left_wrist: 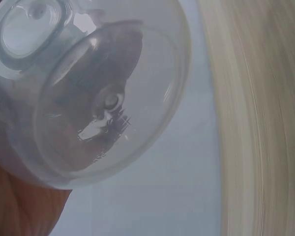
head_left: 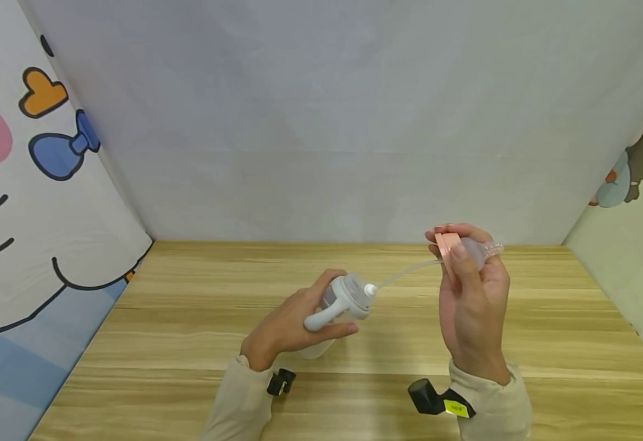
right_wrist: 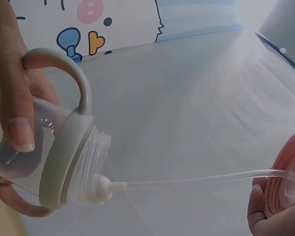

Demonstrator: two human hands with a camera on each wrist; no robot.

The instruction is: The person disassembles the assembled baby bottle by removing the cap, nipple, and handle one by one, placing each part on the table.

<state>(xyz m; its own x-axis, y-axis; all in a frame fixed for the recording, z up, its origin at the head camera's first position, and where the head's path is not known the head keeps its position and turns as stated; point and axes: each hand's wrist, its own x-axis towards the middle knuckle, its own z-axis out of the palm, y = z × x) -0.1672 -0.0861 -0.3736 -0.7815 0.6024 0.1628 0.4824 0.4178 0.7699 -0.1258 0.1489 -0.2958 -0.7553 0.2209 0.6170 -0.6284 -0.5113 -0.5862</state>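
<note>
A clear bottle (left_wrist: 152,113) with a grey two-handled collar (head_left: 344,296) is gripped around its body by my left hand (head_left: 299,318), tilted with its threaded mouth toward the right. My right hand (head_left: 472,300) holds a pink ring cap (head_left: 449,245) with a clear nipple (head_left: 472,251) pointing right. From the cap a thin clear tube (right_wrist: 196,181) runs to a white weighted end (right_wrist: 103,189) at the bottle's mouth; whether that end is inside the rim or just at it, I cannot tell.
Below the hands lies a wooden tabletop (head_left: 189,294). A pale grey cloth wall (head_left: 321,122) rises behind it, with a cartoon-printed panel (head_left: 12,202) on the left and a light green printed panel (head_left: 630,257) on the right. Both wrists wear black camera mounts.
</note>
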